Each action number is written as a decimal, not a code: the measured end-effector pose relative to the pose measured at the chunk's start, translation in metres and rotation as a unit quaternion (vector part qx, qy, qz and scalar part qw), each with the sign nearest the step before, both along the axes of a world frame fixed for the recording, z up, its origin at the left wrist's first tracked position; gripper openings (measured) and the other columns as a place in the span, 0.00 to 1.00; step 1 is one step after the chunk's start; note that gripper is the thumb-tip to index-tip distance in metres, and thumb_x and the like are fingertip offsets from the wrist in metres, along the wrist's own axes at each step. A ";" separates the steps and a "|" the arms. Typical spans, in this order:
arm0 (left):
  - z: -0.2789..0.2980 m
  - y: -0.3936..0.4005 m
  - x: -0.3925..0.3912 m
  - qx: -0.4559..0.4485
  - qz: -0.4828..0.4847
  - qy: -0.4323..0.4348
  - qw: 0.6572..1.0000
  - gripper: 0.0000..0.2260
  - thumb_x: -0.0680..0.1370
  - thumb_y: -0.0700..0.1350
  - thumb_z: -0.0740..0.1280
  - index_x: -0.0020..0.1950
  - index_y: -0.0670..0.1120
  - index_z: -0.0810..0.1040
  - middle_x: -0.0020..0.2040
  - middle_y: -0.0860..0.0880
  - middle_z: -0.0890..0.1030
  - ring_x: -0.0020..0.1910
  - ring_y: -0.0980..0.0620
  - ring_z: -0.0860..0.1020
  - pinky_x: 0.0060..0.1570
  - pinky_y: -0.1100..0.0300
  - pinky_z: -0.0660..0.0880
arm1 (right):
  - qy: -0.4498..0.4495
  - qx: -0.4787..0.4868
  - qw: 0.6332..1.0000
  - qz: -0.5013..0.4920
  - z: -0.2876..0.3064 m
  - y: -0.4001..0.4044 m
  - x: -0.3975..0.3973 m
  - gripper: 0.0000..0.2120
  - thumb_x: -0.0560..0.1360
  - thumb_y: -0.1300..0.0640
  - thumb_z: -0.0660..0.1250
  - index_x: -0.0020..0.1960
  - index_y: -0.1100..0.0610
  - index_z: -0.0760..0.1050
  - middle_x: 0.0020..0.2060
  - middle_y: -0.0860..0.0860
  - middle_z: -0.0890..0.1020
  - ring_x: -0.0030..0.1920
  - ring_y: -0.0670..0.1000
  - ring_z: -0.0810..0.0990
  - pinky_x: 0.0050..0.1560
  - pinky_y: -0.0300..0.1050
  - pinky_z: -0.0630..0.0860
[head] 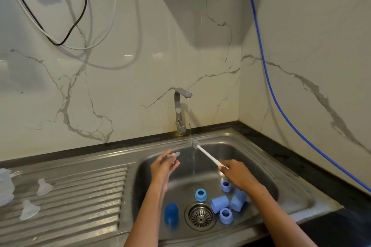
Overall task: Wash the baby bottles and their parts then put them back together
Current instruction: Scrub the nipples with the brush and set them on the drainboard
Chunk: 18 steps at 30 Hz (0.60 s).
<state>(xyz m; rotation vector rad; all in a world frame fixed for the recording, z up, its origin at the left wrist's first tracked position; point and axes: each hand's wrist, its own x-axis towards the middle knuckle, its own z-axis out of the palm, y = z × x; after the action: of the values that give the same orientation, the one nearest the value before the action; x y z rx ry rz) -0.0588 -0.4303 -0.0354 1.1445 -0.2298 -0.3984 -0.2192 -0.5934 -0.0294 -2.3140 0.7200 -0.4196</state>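
Left hand (163,163) pinching a clear teat (174,155) at fingertips, just left of the water stream (189,118). Right hand (236,173) gripping the brush (204,153), long axis toward 10 o'clock, bristles under the stream, at 2 o'clock from the teat.

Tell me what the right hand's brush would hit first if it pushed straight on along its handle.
From the right hand, the brush points up-left; its head sits in the water stream, and beyond that probably the tap, though depth is unclear.
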 end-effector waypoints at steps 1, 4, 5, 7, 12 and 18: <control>0.000 -0.003 -0.002 0.007 0.001 0.010 1.000 0.14 0.74 0.33 0.68 0.60 0.38 0.75 0.55 0.41 0.78 0.51 0.48 0.80 0.55 0.55 0.75 | 0.006 0.003 1.000 -0.011 -0.001 -0.003 0.001 0.12 0.80 0.54 0.60 0.49 0.60 0.78 0.33 0.53 0.77 0.35 0.52 0.75 0.39 0.46 0.72; 0.006 -0.023 -0.010 0.011 0.000 0.066 0.998 0.05 0.75 0.34 0.68 0.50 0.38 0.76 0.48 0.43 0.79 0.46 0.47 0.81 0.58 0.55 0.73 | 0.013 0.004 1.000 -0.022 -0.005 -0.007 0.004 0.12 0.80 0.54 0.60 0.44 0.59 0.76 0.34 0.53 0.77 0.36 0.52 0.75 0.39 0.46 0.71; 0.009 -0.032 -0.010 -0.005 0.007 0.094 0.996 0.04 0.77 0.35 0.67 0.50 0.36 0.75 0.45 0.43 0.78 0.44 0.47 0.81 0.56 0.54 0.75 | 0.019 0.001 1.000 -0.021 -0.006 -0.008 0.004 0.11 0.80 0.53 0.59 0.43 0.57 0.76 0.36 0.53 0.78 0.38 0.52 0.77 0.41 0.46 0.72; 0.014 -0.049 -0.006 -0.033 0.013 0.135 0.990 0.04 0.79 0.37 0.64 0.50 0.36 0.74 0.41 0.41 0.76 0.39 0.46 0.79 0.45 0.57 0.80 | 0.030 -0.002 0.999 -0.019 -0.007 -0.009 0.005 0.10 0.80 0.53 0.59 0.46 0.55 0.77 0.39 0.52 0.79 0.42 0.53 0.78 0.44 0.46 0.73; 0.007 -0.086 0.002 0.065 -0.027 0.099 0.993 0.05 0.80 0.41 0.63 0.49 0.39 0.74 0.39 0.45 0.71 0.32 0.54 0.69 0.24 0.66 0.73 | 0.039 -0.014 0.999 -0.024 -0.007 -0.012 0.008 0.12 0.80 0.51 0.58 0.51 0.56 0.78 0.43 0.53 0.80 0.45 0.53 0.79 0.45 0.45 0.73; -0.004 -0.110 0.013 0.085 -0.041 0.038 0.995 0.07 0.81 0.37 0.60 0.55 0.39 0.75 0.39 0.46 0.74 0.34 0.53 0.71 0.28 0.63 0.72 | 0.037 -0.037 0.998 -0.031 -0.009 -0.017 0.010 0.12 0.80 0.51 0.58 0.54 0.54 0.78 0.41 0.50 0.77 0.43 0.51 0.76 0.42 0.43 0.70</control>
<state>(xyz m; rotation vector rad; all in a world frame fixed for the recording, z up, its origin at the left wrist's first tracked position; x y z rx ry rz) -0.0461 -0.5404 -0.0397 1.2865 -0.1787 -0.5418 -0.2096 -0.6108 -0.0383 -2.3917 0.8284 -0.3956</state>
